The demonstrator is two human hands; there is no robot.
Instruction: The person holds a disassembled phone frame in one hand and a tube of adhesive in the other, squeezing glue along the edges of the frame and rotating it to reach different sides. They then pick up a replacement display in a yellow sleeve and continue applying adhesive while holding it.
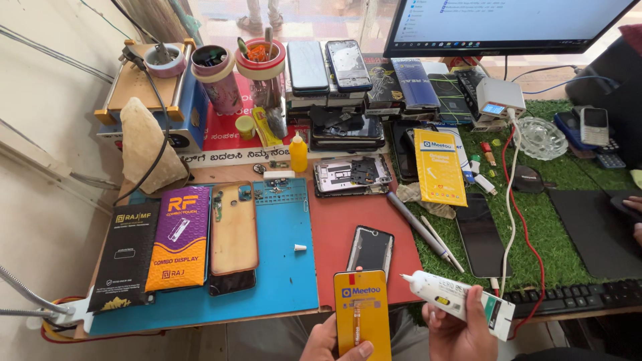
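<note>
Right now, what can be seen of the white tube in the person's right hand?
The white tube is a squeezable glue-style tube, seemingly soft plastic, with a printed label, a yellow patch and a teal band near its flat crimped end. Its narrow nozzle is uncapped and points left toward the yellow package held by the left hand. It lies nearly level, tilted slightly, gripped around its middle by the right hand.

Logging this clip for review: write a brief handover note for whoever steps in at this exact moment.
Left hand: holds a yellow phone-shaped panel upright at the bench edge.
Right hand: grips a white glue tube, uncapped, nozzle pointing left near the panel's top right corner.
Nearby: a small white cap lies on the blue work mat; a dark phone lies on the red surface just beyond the panel.
Done: tube opened.
Left: no glue visible on the panel yet.
</note>
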